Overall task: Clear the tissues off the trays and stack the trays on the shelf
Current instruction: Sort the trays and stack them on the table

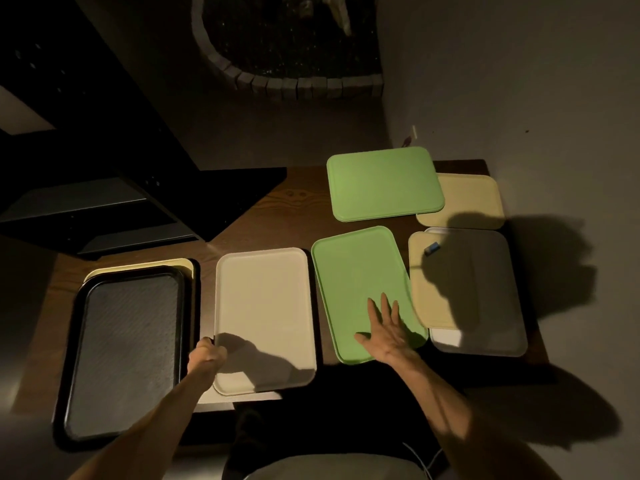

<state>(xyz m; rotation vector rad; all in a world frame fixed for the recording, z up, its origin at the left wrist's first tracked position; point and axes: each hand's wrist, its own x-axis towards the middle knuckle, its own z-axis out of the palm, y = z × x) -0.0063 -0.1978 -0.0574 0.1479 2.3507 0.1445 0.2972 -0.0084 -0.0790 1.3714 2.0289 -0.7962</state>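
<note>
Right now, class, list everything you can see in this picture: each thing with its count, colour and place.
Green trays: two, green, table's middle and far side.
Beige tray: one, off-white, near centre.
Black tray: one, black, near left, on a yellow tray.
Yellow trays: three, pale yellow.
Grey tray: one, grey, right.
Small object: one, blue, right trays.
Table: one, brown.
Shelf: one, black, left.
Left hand: grips beige tray's edge.
Right hand: flat on near green tray.

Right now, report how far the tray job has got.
Done: no tissues show on the trays, though a small blue object lies on the yellow tray. In hand: left hand grips the beige tray; right hand lies flat on the near green tray. Left: every tray remains on the table, none visibly shelved.
</note>
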